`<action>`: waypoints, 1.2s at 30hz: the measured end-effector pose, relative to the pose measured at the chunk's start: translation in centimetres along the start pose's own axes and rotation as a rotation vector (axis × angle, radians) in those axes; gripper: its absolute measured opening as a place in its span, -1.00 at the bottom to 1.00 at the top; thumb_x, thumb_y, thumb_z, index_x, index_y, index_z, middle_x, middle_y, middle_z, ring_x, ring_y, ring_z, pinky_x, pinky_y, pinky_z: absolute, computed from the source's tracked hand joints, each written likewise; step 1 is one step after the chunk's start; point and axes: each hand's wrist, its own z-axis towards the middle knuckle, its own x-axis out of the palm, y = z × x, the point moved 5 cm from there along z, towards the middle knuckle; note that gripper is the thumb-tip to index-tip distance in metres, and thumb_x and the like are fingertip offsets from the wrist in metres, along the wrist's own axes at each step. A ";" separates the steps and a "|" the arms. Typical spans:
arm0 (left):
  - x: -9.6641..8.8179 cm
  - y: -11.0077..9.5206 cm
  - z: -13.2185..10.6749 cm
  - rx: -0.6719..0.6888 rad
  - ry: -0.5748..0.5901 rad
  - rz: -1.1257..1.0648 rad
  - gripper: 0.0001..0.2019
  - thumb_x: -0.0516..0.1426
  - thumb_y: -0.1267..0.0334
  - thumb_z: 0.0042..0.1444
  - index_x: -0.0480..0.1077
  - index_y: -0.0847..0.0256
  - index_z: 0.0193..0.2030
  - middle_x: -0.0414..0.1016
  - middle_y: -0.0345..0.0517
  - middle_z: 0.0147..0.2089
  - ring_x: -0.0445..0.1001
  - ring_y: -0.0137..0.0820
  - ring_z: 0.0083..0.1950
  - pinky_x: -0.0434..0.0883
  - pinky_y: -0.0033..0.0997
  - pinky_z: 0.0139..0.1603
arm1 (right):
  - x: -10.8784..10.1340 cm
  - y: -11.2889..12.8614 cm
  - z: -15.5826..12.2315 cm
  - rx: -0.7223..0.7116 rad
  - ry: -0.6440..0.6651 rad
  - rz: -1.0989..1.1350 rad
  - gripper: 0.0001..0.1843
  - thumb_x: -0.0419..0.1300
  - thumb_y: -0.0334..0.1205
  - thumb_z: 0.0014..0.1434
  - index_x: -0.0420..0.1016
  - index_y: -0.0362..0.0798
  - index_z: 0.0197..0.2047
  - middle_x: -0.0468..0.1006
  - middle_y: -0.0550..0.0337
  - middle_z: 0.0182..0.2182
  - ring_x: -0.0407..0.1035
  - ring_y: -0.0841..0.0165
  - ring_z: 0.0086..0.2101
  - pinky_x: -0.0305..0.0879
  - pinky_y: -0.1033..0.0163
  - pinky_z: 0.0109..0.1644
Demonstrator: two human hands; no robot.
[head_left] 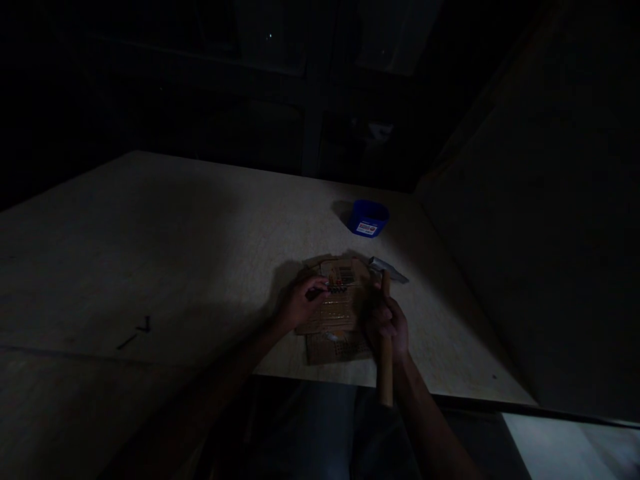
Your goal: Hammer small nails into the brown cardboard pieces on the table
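My right hand [395,327] is wrapped around the wooden handle of a hammer [385,370]. Its grey metal head lies to the far side, just past the cardboard's right edge. Over the cardboard [340,313], which is folded or stacked in layers, my left hand [299,303] has its thumb and fingers drawn together. At those fingertips is a small dark jagged piece [337,289]; the dim light hides what it is and whether I grip it.
A blue plastic tub [369,219] with a white label stands beyond the cardboard. Some dark nail-like pieces [144,327] are on the pale tabletop [210,233] at left. A dark upright panel [540,233] borders the right side.
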 end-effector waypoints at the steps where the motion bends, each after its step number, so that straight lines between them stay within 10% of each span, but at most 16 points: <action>1: 0.0 0.0 0.0 0.002 0.000 0.008 -0.78 0.25 0.30 0.15 0.47 0.18 -0.05 0.63 -0.11 -0.20 0.62 -0.38 -0.15 0.54 -0.30 -0.03 | -0.2 0.1 0.0 -0.002 0.008 0.007 -0.83 0.19 -0.31 0.28 0.44 -0.05 -0.04 0.22 0.56 -0.64 0.02 0.70 -0.78 -0.02 0.63 -0.75; 18: -4.9 -3.8 -3.0 0.264 -0.228 0.389 -0.76 0.15 0.27 0.19 0.45 0.13 0.00 0.60 -0.03 -0.10 0.53 -0.29 -0.02 0.47 -0.23 0.05 | -0.6 0.8 -0.1 -0.026 0.138 0.068 -0.85 0.20 -0.31 0.31 0.44 -0.04 -0.04 0.22 0.58 -0.66 0.02 0.73 -0.76 0.05 0.68 -0.67; 23: -11.1 -2.5 -7.0 0.092 -0.261 0.631 -0.76 0.08 0.22 0.21 0.49 0.12 -0.04 0.57 -0.02 -0.05 0.50 -0.25 0.00 0.45 -0.19 0.10 | -0.2 0.8 -0.4 -0.007 0.179 0.097 -0.82 0.14 -0.35 0.33 0.43 -0.02 0.00 0.25 0.54 -0.63 0.03 0.69 -0.75 0.16 0.62 -0.66; 31: -26.4 0.0 -17.1 -0.348 -0.476 1.031 -0.62 0.06 0.15 0.12 0.48 0.28 -0.01 0.56 0.12 0.03 0.47 -0.06 0.10 0.35 -0.02 0.23 | -1.7 1.5 -0.8 -0.038 -0.049 -0.086 -0.77 0.23 -0.34 0.18 0.49 0.03 -0.07 0.17 0.52 -0.64 -0.04 0.63 -0.78 0.25 0.50 -0.70; 36: -28.7 0.7 -20.1 -0.423 -0.345 1.028 -0.67 0.01 0.14 0.17 0.54 0.25 -0.16 0.61 0.14 -0.05 0.52 -0.10 0.02 0.36 -0.04 0.19 | -1.4 1.7 -0.9 -0.036 -0.084 -0.185 -0.76 0.29 -0.33 0.10 0.50 0.06 -0.13 0.11 0.51 -0.64 -0.10 0.63 -0.78 0.30 0.45 -0.67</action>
